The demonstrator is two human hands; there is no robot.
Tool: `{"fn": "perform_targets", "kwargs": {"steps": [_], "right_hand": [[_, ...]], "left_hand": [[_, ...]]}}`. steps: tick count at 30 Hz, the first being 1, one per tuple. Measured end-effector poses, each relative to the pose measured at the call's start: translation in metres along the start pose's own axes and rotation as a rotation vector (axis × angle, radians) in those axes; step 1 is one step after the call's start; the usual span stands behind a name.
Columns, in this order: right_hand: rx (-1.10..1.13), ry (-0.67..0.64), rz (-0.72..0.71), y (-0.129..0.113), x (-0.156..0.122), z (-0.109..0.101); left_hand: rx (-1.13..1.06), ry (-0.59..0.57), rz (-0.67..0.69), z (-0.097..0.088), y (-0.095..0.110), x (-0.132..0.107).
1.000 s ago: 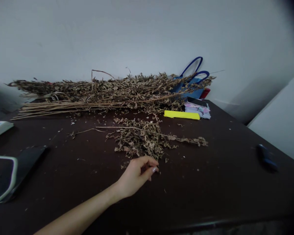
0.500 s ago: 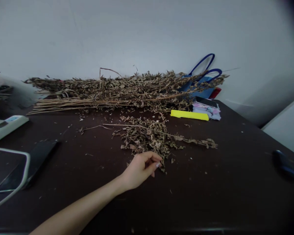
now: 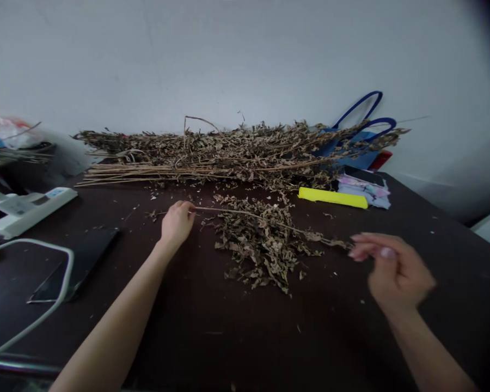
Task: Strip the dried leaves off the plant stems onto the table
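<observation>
My left hand is closed on the bare end of a thin dried plant stem, low over the table. The stem runs to the right across a loose heap of dried, crumpled leaves and ends in a leafy tip. Just right of that tip is my right hand, slightly blurred, its fingers bent and its thumb apart from them. I see nothing held in it; whether its fingertips touch the tip I cannot tell.
Along the wall lies a long bundle of dried stalks. Beside it are a blue bag, a yellow strip and a phone on a folded cloth. At left sit a power strip, a dark phone and a white cable.
My left hand has moved from the front of the leaf heap to the stem's left end and gripped it. My right hand has come into view at the right. The view has shifted slightly left.
</observation>
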State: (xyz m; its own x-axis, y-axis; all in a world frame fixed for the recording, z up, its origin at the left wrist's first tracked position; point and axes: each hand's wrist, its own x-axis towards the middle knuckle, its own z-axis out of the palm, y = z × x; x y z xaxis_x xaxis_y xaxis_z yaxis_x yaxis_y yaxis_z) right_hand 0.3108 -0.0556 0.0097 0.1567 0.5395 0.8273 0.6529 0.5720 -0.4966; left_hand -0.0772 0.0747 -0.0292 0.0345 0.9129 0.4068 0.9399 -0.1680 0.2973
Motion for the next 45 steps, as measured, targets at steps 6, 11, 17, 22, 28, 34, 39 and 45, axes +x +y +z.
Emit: {"fn": "perform_targets", "kwargs": {"steps": [6,11,17,22,28,34,39,45], "right_hand": [[0.234,-0.344,-0.073,-0.021,0.001,0.063],[0.317,-0.454,-0.017,-0.029,-0.009,0.077],[0.34,-0.51,0.04,-0.032,-0.017,0.08],[0.335,-0.503,0.068,-0.033,-0.021,0.078],[0.342,-0.515,0.164,-0.034,-0.029,0.077],[0.398,-0.564,0.303,-0.042,-0.034,0.085],[0.392,-0.563,0.313,-0.046,-0.036,0.091],[0.248,-0.563,0.237,-0.048,-0.035,0.091]], "left_hand": [[0.085,-0.015,-0.014,0.024,-0.032,0.007],[0.097,-0.038,-0.029,0.03,-0.034,0.009],[0.084,-0.025,-0.067,0.028,-0.03,0.007],[0.03,0.016,-0.093,0.021,-0.022,0.008],[-0.092,0.154,-0.006,-0.004,0.016,0.001],[-0.589,0.092,0.361,-0.008,0.083,-0.036],[-0.583,-0.18,0.554,0.003,0.115,-0.071],[-0.502,-0.272,0.66,0.003,0.122,-0.084]]}}
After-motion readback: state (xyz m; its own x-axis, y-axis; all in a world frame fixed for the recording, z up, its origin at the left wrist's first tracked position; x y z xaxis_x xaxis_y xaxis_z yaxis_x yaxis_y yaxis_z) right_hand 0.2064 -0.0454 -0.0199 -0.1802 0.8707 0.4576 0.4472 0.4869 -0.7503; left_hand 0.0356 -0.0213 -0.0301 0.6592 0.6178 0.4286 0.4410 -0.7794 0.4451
